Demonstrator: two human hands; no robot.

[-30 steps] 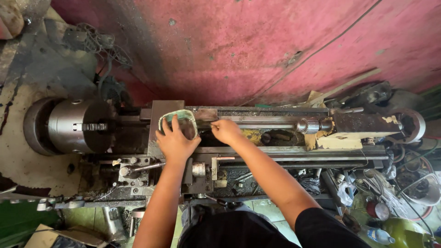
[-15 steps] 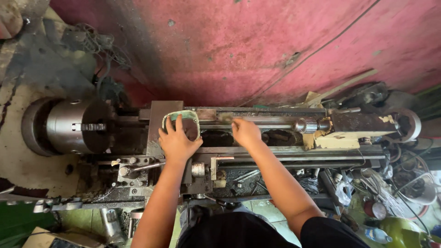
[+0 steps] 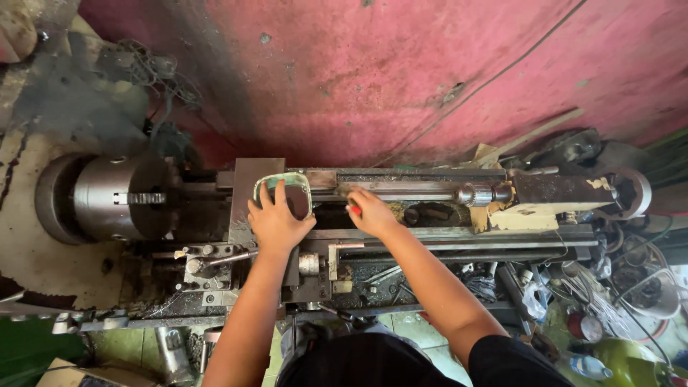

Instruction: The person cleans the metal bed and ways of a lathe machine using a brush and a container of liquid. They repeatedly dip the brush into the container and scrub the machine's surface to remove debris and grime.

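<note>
I look straight down on an old metal lathe (image 3: 430, 240). My left hand (image 3: 276, 218) lies flat over a small green-rimmed container (image 3: 301, 180) that sits on the lathe carriage, fingers spread across its opening. My right hand (image 3: 373, 211) rests on the bed beside it, closed around a small tool with a red tip (image 3: 355, 210); most of that tool is hidden by my fingers. The round chuck (image 3: 122, 197) is at the left, and the tailstock with a drill chuck (image 3: 476, 193) is at the right.
A red, stained wall (image 3: 401, 79) stands behind the machine. Tangled wires (image 3: 150, 68) hang at upper left. Tools, scrap, bags and a yellow-green bottle (image 3: 623, 362) crowd the floor at lower right. Handles and levers (image 3: 208, 261) stick out of the lathe's front.
My right hand has slid to the right along the bed, away from the green-rimmed container. My left hand stays on the container.
</note>
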